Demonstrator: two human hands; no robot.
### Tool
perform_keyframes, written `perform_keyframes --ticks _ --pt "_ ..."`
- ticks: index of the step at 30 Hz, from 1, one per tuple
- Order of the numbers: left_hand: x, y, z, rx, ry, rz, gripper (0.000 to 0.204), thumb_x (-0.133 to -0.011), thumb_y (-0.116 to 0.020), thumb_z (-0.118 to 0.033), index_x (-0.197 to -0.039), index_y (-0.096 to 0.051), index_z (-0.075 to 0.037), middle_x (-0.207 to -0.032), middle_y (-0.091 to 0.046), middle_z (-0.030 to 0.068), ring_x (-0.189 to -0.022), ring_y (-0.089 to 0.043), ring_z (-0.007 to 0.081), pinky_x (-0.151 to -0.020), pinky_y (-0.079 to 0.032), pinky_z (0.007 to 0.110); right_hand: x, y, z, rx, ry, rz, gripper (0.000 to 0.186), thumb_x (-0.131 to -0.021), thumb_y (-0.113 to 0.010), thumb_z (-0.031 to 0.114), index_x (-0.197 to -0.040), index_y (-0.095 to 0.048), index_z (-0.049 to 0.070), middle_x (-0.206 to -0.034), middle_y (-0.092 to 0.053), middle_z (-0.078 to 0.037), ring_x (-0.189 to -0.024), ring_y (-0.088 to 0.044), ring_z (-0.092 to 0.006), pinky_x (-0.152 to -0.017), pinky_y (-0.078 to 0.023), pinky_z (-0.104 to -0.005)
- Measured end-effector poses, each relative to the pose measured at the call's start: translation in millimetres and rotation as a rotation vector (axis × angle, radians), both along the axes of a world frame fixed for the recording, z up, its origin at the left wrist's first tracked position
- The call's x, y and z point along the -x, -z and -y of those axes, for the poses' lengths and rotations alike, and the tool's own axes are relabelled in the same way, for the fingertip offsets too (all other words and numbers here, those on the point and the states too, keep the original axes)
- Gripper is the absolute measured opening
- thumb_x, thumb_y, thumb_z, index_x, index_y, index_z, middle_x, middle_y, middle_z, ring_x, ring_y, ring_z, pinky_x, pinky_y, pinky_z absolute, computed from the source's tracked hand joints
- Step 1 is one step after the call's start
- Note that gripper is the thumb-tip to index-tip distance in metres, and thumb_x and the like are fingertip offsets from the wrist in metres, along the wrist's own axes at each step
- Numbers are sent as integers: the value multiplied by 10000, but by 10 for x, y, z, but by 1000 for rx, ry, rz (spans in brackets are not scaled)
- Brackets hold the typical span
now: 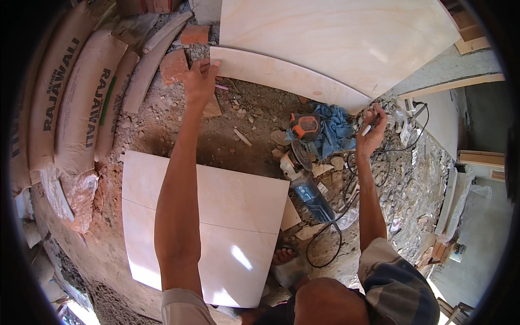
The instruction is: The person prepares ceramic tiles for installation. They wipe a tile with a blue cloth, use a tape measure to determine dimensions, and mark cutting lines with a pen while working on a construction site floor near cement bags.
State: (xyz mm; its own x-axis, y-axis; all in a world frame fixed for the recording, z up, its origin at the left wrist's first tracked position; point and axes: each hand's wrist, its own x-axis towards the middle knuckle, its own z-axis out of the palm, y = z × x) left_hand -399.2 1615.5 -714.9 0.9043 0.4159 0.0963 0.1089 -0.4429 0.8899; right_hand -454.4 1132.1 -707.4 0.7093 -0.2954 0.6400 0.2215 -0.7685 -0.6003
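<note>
A narrow cream tile strip [287,76] lies along the lower edge of a large cream tile [336,38]. My left hand [201,81] grips the strip's left end between thumb and fingers. At its right end is my right hand [370,131], fingers curled around a short white pen-like stick [366,130]; whether it also touches the strip I cannot tell. Between my arms a cut cream tile [216,211] with a thin line across it lies flat. An angle grinder [311,195] rests right of that tile, below an orange and black tape measure [305,126] and a blue cloth [335,130].
Paper cement sacks [81,103] are stacked at the left. Broken bricks [174,67] lie near my left hand. The grinder's black cable [338,249] loops over rubble [401,179] on the right. My foot [283,255] is beside the cut tile.
</note>
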Motion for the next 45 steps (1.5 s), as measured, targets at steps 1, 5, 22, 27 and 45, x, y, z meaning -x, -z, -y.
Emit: perform_keyframes --ticks 1,5,22,27,45 --pt "39 -23 -55 28 13 1 518 -1041 -750 -360 -1386 -639 10 -1252 -754 194 -1086 -759 293 -944 -593 413 77 -141 -84 -54 -22 2 278 -1110 -619 78 -1382 -630 21 -1097 -781 -133 -922 -748 -218 -839 -584 -346" --pt "510 -453 519 -30 130 44 588 -1065 -719 -355 -1506 -570 4 -1455 -664 215 -1360 -638 288 -1134 -514 414 768 -876 -247 176 -253 -395 153 -1112 -605 78 -1200 -683 -20 -965 -765 -142 -750 -720 -206 -731 -574 -335" --pt "3292 -1430 1477 1251 359 -210 299 -1126 -634 -222 -1250 -748 24 -1175 -787 134 -963 -727 179 -884 -592 317 2131 -1684 -1420 -632 -1026 -1514 415 -1139 -549 335 -860 -694 64 -677 -518 52 -572 -435 -70 -565 -355 -281" --pt "3571 -1665 1482 1078 84 0 223 -1096 -687 -215 -1154 -771 -16 -1209 -776 120 -948 -732 165 -893 -593 307 2293 -1507 -1399 -364 -1312 -1202 391 -1109 -618 365 -871 -692 63 -676 -590 36 -547 -497 -77 -529 -388 -281" --pt "3774 -1952 1432 1554 -242 -29 320 -1061 -737 -306 -1279 -699 -74 -1245 -769 117 -1061 -793 182 -921 -685 296 2444 -1867 -1507 -668 -1081 -424 317 -1123 -608 245 -1209 -616 -60 -972 -764 -260 -736 -756 -253 -614 -621 -348"
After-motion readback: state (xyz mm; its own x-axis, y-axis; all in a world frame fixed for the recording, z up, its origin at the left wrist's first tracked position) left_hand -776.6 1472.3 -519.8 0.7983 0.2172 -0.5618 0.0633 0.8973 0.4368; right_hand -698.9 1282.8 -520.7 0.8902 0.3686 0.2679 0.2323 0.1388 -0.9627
